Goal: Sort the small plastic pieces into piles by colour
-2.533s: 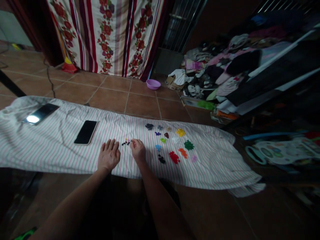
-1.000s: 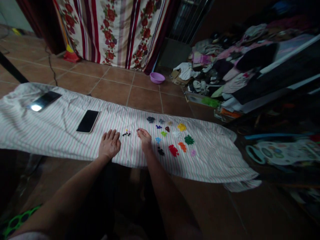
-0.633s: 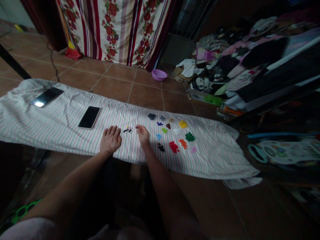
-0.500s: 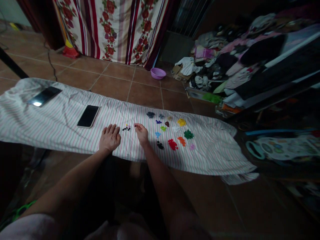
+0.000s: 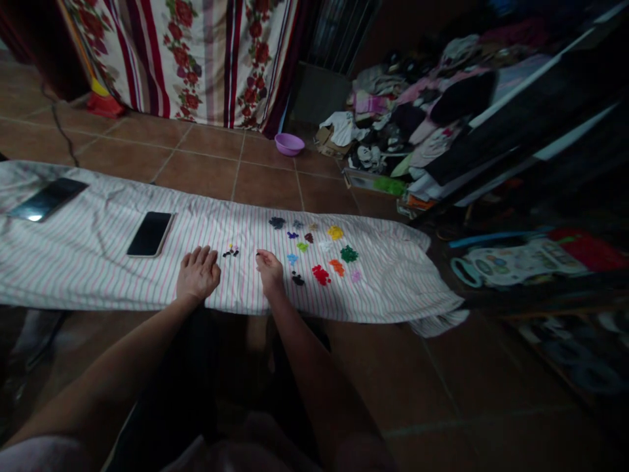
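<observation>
My left hand lies flat on the striped cloth, its fingers stretched out beside a small cluster of dark, yellow and pink pieces. To the right of that cluster, my right hand is raised slightly with thumb and fingertips pinched on a tiny dark piece; its exact kind is too small to make out. Farther right lie sorted piles of small coloured pieces, among them a black pile, a red pile, a green pile and a yellow pile.
A phone rests on the cloth left of my hands, with a dark shiny tablet-like device farther left. Beyond the cloth, a purple basin stands on the tiled floor. Heaped clothes fill the back right.
The view has turned to the right, so everything sits farther left in it. My right hand has moved slightly away from the small cluster, still pinching; my left hand stays flat.
</observation>
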`<state>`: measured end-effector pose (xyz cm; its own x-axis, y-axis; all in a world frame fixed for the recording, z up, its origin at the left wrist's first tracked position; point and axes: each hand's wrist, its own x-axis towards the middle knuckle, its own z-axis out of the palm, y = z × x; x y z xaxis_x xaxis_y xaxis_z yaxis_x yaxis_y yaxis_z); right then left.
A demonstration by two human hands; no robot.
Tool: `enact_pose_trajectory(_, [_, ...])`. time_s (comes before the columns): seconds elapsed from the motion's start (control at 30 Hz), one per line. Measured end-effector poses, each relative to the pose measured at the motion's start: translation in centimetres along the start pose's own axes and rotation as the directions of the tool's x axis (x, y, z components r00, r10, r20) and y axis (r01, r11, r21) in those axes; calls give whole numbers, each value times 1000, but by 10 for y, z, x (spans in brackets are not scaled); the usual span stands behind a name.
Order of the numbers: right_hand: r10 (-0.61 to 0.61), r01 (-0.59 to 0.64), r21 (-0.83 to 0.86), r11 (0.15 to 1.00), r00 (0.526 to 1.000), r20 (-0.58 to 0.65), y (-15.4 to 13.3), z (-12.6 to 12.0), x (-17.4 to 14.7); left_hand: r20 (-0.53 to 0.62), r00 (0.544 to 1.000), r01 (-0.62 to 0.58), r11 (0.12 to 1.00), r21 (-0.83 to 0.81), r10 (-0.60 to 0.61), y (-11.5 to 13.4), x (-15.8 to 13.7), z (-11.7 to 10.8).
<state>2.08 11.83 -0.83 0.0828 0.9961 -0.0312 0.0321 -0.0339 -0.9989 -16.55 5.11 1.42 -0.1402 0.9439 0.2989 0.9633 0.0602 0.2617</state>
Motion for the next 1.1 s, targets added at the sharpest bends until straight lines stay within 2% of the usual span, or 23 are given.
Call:
enact_pose_trajectory(0.2, [4,-2,58,998,999,-47,-5,-15,-10,-29,999,-16,1000,-5,16,-2,-1,3])
enact_pose_trajectory(0.5, [-143,134,-218,967,989,-27,-10,-22,-15,-45,998,-33,999,32,34,-4,-1,5])
enact_pose_trajectory(0.77, [-197,200,-374,906,979,45,-11,-25,-20,-29,1000,-9,1000,-14,8,-3,0,4])
enact_pose_trajectory(1.0, [-117,112,-362,925,993,9,-2,-18,-12,-16,1000,-15,1000,-5,15,-3,-1,2])
enact_pose_trajectory(1.1, [-121,127,-352,927,992,40,-1,-19,-11,-18,1000,-16,1000,0,16,-3,0,3])
